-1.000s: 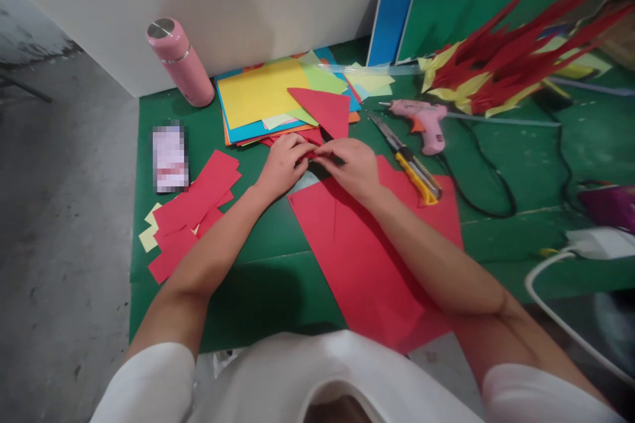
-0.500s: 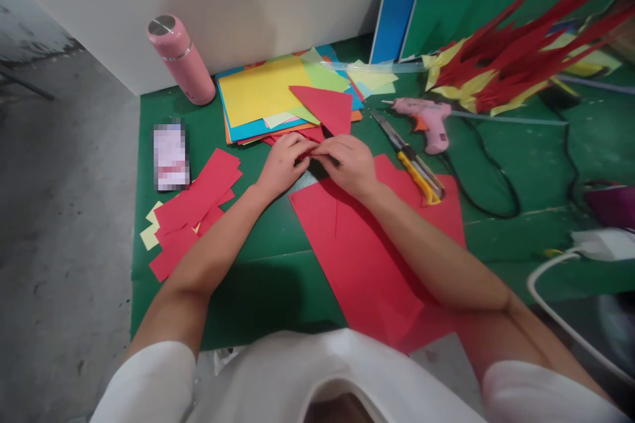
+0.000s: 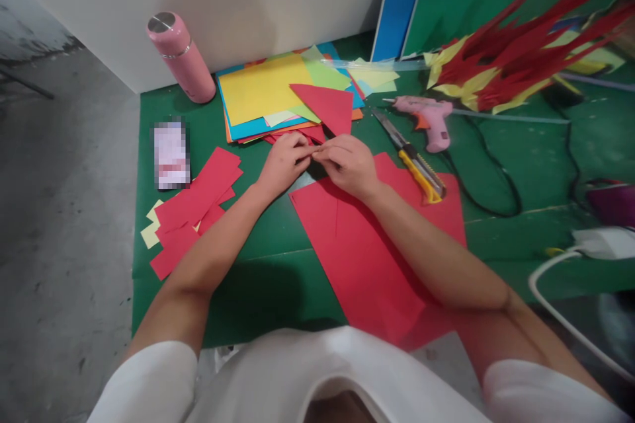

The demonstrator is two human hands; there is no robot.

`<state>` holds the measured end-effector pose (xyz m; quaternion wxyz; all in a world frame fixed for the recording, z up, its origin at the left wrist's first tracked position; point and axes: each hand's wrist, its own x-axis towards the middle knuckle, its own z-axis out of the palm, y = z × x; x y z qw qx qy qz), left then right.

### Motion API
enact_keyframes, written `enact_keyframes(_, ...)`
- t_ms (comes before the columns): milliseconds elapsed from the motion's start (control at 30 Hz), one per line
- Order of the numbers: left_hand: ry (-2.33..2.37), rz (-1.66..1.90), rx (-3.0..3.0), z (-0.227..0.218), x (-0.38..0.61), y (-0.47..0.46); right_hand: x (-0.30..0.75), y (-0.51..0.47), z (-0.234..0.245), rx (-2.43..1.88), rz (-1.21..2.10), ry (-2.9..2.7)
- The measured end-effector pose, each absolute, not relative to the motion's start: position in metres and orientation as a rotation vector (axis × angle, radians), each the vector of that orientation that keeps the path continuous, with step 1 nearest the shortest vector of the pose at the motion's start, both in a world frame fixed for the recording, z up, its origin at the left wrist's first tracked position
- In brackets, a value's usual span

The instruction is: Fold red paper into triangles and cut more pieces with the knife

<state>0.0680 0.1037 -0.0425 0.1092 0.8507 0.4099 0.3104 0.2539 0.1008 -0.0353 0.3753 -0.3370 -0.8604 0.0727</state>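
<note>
My left hand [image 3: 286, 162] and my right hand [image 3: 348, 164] meet over the middle of the table, fingertips pinched together. Between them is a small bit of red paper, mostly covered by the fingers. Just beyond, a red paper triangle [image 3: 331, 108] lies over a stack of coloured paper whose top sheet is yellow [image 3: 265, 89]. Beneath my right forearm a large red paper sheet [image 3: 342, 244] is spread out. To the left of my left forearm lies a pile of red paper strips [image 3: 198, 195], with pale yellow pieces [image 3: 150, 236] under it.
A yellow utility knife [image 3: 417, 168] rests partly on the red sheet, near a pink glue gun [image 3: 429, 119] with a black cord. Red and yellow paper flames [image 3: 526, 59] stand at the back right. A pink bottle [image 3: 183, 63] and a phone [image 3: 171, 155] are at the left.
The fingertips have shifted slightly against each other, and less red shows between them. The rest of the table stays the same.
</note>
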Motion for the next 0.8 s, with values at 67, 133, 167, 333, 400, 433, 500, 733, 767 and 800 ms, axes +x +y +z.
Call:
enact_keyframes(67,1.197,0.899,2.526,-0.043,0.068,0.103,0.257,0.102,-0.035,-0.852,0.212,-2.234)
enact_keyframes(133,1.181,0.878,2.557,-0.043,0.068,0.103,0.259,0.102,-0.034,-0.825,0.228,-2.257)
enact_keyframes(167,1.17,0.872,2.574,-0.043,0.068,0.103,0.26,0.101,-0.033,-0.81,0.236,-2.263)
enact_keyframes(333,1.201,0.89,2.585,-0.044,0.066,0.106,0.267,0.099,-0.025,-0.811,0.3,-2.251)
enact_keyframes(400,1.201,0.885,2.588,-0.044,0.065,0.106,0.273,0.101,-0.021,-0.899,0.25,-2.155)
enact_keyframes(433,1.183,0.879,2.596,-0.044,0.065,0.106,0.276,0.103,-0.019,-0.97,0.202,-2.094)
enact_keyframes(500,1.143,0.869,2.621,-0.043,0.066,0.105,0.282,0.107,-0.018,-1.112,0.148,-2.048)
enact_keyframes(733,1.163,0.748,2.698,-0.041,0.067,0.101,0.286,0.116,-0.032,-1.234,0.18,-2.122)
enact_keyframes(767,1.179,0.742,2.7,-0.041,0.067,0.101,0.284,0.116,-0.033,-1.243,0.179,-2.122)
enact_keyframes(800,1.192,0.745,2.701,-0.04,0.067,0.1,0.283,0.116,-0.035,-1.252,0.172,-2.116)
